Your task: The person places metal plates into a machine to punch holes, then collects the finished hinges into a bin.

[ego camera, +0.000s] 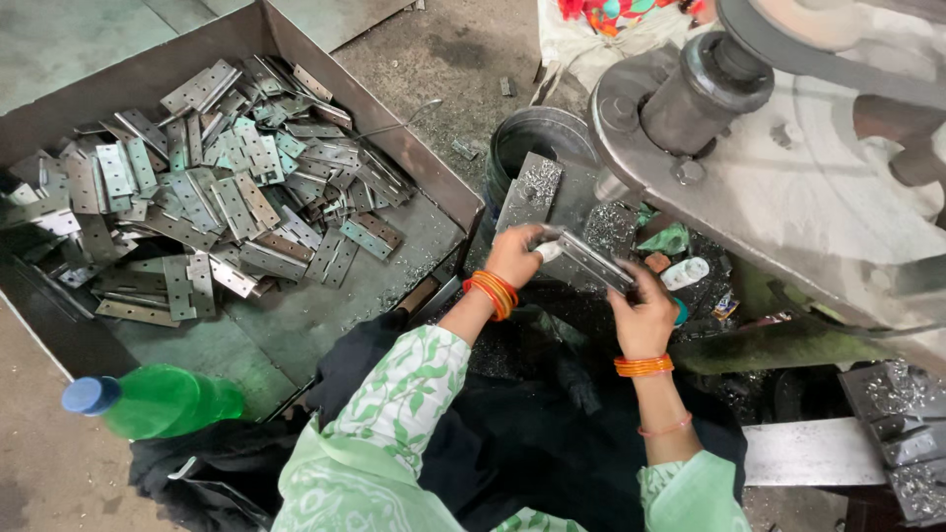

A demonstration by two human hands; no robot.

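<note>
Hands meet over the machine bed: the left hand and the right hand share one metal hinge, held between them just above the worktop. Left-hand fingers are closed around the hinge's near end at the upper left; right-hand fingers are curled under and over its lower right end. This two-point grip appears to keep the long strip level and steady, judged from how it spans straight from one hand to the other. Both wrists carry orange bangles. The hinge sits in front of a flat steel plate that leans by a dark round bucket, and under the overhang of a large grey press at the right edge. Metal shavings cover the bed around the hands. At the left, well apart from the hands, an open metal tray holds a loose heap of similar hinges, probably placed within arm's reach. A green bottle with a blue cap lies beside the tray's near corner.
</note>
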